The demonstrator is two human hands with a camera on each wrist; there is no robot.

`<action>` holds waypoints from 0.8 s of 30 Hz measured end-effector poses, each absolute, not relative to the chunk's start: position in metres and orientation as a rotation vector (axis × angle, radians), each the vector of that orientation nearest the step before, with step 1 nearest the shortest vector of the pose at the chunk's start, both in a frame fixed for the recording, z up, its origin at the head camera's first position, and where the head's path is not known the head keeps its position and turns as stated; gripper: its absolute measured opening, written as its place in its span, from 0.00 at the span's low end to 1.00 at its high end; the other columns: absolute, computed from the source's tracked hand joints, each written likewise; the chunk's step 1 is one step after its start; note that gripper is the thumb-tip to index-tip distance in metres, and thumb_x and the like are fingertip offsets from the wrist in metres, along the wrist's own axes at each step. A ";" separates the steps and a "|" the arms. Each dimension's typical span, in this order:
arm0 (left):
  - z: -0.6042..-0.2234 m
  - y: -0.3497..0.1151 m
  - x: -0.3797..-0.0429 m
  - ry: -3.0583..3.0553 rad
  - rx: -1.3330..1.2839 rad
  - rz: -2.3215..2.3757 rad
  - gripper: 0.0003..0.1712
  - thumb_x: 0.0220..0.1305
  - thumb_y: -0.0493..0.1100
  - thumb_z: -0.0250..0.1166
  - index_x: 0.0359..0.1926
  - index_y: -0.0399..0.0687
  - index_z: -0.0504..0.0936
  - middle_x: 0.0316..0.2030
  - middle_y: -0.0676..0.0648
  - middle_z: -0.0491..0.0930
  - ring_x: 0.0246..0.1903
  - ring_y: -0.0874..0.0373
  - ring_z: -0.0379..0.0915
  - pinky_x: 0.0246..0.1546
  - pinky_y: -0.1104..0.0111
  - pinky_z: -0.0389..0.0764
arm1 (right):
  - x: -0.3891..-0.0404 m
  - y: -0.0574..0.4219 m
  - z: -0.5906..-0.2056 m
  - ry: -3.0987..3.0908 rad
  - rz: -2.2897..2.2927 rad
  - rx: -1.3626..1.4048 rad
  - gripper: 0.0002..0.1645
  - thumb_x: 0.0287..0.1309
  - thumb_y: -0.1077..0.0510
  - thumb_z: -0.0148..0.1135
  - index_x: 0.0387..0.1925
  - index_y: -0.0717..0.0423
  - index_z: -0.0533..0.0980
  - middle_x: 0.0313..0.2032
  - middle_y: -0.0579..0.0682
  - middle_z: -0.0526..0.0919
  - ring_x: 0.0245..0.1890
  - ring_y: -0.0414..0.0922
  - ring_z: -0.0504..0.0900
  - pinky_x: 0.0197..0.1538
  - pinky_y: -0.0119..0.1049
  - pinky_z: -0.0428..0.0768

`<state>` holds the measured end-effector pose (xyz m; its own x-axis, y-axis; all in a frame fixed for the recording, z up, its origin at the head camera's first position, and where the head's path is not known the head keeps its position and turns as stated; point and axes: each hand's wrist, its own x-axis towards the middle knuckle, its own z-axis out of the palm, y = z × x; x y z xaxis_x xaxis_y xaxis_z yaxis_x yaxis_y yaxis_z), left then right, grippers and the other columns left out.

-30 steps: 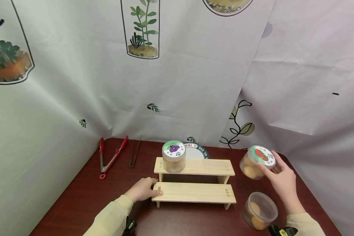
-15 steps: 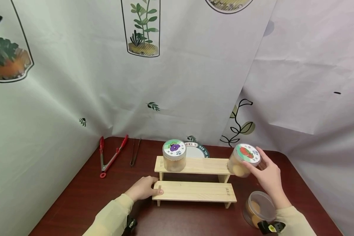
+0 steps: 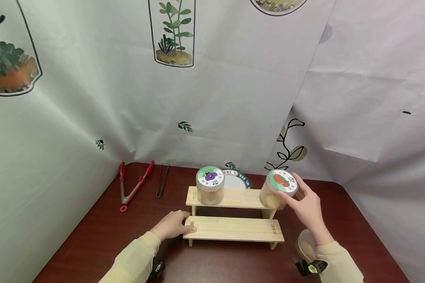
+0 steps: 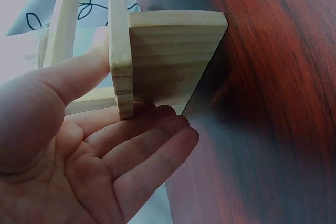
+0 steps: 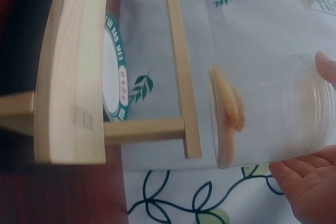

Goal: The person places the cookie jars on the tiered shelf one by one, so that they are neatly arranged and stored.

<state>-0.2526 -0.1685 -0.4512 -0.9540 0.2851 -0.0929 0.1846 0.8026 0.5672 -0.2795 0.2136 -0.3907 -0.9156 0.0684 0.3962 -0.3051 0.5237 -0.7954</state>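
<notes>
A clear plastic jar [image 3: 270, 194] with a tomato picture on its lid is in my right hand [image 3: 306, 202], thumb and fingers round its upper part. Pale round cookies lie in its bottom. The right wrist view shows a gap between this jar [image 5: 268, 114] and the right end of the upper board [image 5: 181, 61]. My left hand [image 3: 171, 226] grips the left end of the two-tier wooden shelf [image 3: 233, 229]; in the left wrist view the thumb lies on the lower board [image 4: 119, 40], fingers beside its leg. A jar [image 3: 210, 190] with an eggplant lid stands on the upper tier's left.
An uncovered jar [image 3: 304, 247] with cookies stands at the right, partly behind my right forearm. Red-handled tongs [image 3: 127, 196] and thin metal tongs [image 3: 161, 184] lie at the back left. A round plate [image 3: 239, 179] is behind the shelf, near the cloth wall.
My right hand has carried the tomato-lidded jar leftward, from right of the shelf to over the upper tier's right end. My left hand has stayed on the shelf.
</notes>
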 end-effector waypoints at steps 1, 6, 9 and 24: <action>-0.451 -0.168 -0.253 2.816 0.372 0.859 0.27 0.52 0.50 0.72 0.47 0.35 0.81 0.39 0.43 0.83 0.37 0.53 0.77 0.41 0.55 0.76 | -0.280 0.211 -0.391 -2.390 1.363 0.202 0.46 0.49 0.53 0.73 0.68 0.55 0.62 0.60 0.60 0.73 0.45 0.15 0.68 0.43 0.14 0.69; -0.451 -0.167 -0.252 2.821 0.386 0.855 0.27 0.52 0.50 0.72 0.47 0.34 0.80 0.40 0.42 0.83 0.39 0.51 0.78 0.42 0.54 0.76 | -0.283 0.199 -0.389 -2.396 1.415 0.223 0.47 0.49 0.53 0.73 0.68 0.55 0.62 0.59 0.61 0.73 0.52 0.33 0.76 0.44 0.14 0.69; -0.450 -0.166 -0.252 2.827 0.398 0.851 0.27 0.52 0.49 0.72 0.47 0.34 0.81 0.39 0.41 0.83 0.39 0.51 0.78 0.42 0.54 0.76 | -0.285 0.193 -0.390 -2.401 1.440 0.240 0.47 0.48 0.53 0.73 0.68 0.56 0.62 0.60 0.62 0.72 0.57 0.49 0.75 0.44 0.13 0.69; -0.450 -0.167 -0.252 2.825 0.382 0.846 0.26 0.52 0.50 0.72 0.46 0.35 0.81 0.38 0.43 0.83 0.36 0.53 0.77 0.40 0.55 0.76 | -0.298 0.177 -0.393 -2.484 1.434 0.253 0.50 0.48 0.48 0.73 0.69 0.57 0.60 0.63 0.63 0.68 0.62 0.55 0.70 0.59 0.45 0.68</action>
